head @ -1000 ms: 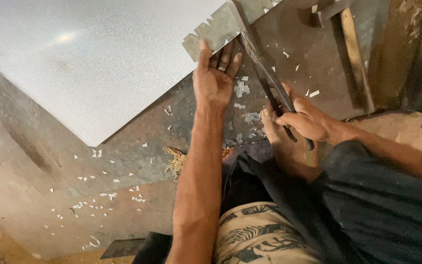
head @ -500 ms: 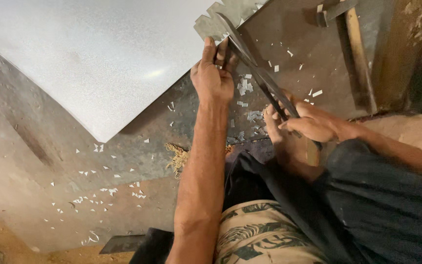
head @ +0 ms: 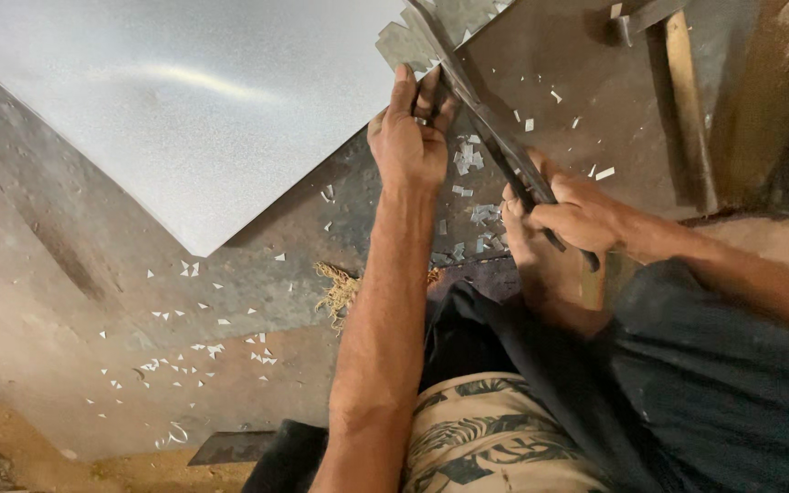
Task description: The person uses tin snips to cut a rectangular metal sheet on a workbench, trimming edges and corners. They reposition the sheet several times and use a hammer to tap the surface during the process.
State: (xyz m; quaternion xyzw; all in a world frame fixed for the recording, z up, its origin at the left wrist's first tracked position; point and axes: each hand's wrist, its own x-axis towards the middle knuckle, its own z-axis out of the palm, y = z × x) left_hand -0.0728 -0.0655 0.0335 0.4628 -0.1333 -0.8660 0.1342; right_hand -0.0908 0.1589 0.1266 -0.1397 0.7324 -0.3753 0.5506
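Two bare hands are working at the top edge of the view. Farthest left, a large flat sheet of pale grey metal point(head: 184, 119) is lying across a dark, rust-stained work surface point(head: 321, 237), its pointed corner hanging toward the lower left. Many small pale metal offcuts point(head: 212, 347) are lying scattered below that corner, and a tuft of frayed tan fibre point(head: 340, 290) is sitting near the forearm. Moving right, the left hand point(head: 408, 141) is curling its fingers closed around the sheet's right edge, pinching it just beside a notched grey tab point(head: 404, 44). Long dark metal shears point(head: 486, 128) are running diagonally from that tab down to the right, their blades meeting the sheet directly above the left hand's fingertips. Further right, the right hand point(head: 568, 215) is clenching tightly around the shears' handles, well apart from the sheet itself. At the far right, a rusty upright metal bar point(head: 687, 100) is standing.
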